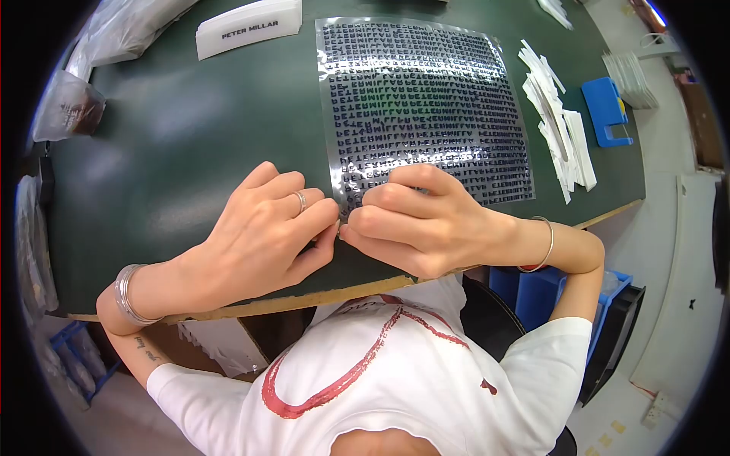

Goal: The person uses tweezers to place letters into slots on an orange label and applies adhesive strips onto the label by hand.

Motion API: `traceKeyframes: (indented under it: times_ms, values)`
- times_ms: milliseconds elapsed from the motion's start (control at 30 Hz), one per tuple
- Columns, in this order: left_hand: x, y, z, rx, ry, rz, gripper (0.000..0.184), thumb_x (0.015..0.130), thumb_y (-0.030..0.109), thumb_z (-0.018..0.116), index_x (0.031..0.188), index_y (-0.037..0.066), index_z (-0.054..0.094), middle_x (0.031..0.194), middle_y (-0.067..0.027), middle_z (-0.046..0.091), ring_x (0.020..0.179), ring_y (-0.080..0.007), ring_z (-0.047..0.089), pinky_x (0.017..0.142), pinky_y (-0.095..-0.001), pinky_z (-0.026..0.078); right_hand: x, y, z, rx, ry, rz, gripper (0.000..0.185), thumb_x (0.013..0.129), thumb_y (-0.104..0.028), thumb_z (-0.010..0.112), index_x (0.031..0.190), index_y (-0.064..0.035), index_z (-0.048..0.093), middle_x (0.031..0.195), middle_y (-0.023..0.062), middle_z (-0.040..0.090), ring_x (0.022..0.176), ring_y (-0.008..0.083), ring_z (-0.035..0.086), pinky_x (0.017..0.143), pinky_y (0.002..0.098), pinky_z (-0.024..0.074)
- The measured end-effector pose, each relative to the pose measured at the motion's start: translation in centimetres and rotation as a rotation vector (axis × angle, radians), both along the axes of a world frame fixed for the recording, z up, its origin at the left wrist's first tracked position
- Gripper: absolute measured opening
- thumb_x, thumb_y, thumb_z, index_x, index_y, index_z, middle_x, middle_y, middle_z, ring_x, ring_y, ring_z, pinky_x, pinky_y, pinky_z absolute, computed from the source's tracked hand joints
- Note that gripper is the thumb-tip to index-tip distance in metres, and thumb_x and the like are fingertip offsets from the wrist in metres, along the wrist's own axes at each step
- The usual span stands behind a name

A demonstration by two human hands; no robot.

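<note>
My left hand (277,224) is closed in a pinch above the near part of the table, with a ring on one finger. Beside it, my right hand (426,220) is also closed, its fingertips almost meeting the left ones. Whatever they pinch is too small and too covered to make out. A clear plastic sheet (426,102) printed with rows of dark, reversed lettering lies flat just beyond the hands. The right hand covers part of its near edge.
On the green table (198,144), a stack of white lettered strips (251,29) sits at the back. Loose white strips (559,125) and a blue tape dispenser (606,112) lie at the right. A plastic cup (70,106) stands at the left, near plastic wrapping (125,30).
</note>
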State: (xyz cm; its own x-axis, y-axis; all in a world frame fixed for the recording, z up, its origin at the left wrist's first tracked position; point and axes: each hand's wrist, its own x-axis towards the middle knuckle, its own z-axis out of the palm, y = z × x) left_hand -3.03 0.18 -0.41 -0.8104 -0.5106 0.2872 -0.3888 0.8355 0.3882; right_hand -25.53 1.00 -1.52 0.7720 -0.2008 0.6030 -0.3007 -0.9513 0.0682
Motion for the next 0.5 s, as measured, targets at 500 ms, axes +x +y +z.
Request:
traceKeyframes:
  times_ms: [500]
  values:
    - [-0.11, 0.23, -0.11, 0.012, -0.134, 0.030, 0.021, 0.070, 0.007, 0.069, 0.078, 0.008, 0.049, 0.070, -0.0031, 0.050, 0.067, -0.0205, 0.047, 0.064, -0.0348, 0.035, 0.31, -0.06, -0.24, 0.125, 0.005, 0.028, 0.024, 0.061, -0.010, 0.066, 0.082, 0.0006, 0.065, 0.085, 0.0025, 0.054, 0.076, 0.0152, 0.056, 0.077, 0.0300, 0.0452]
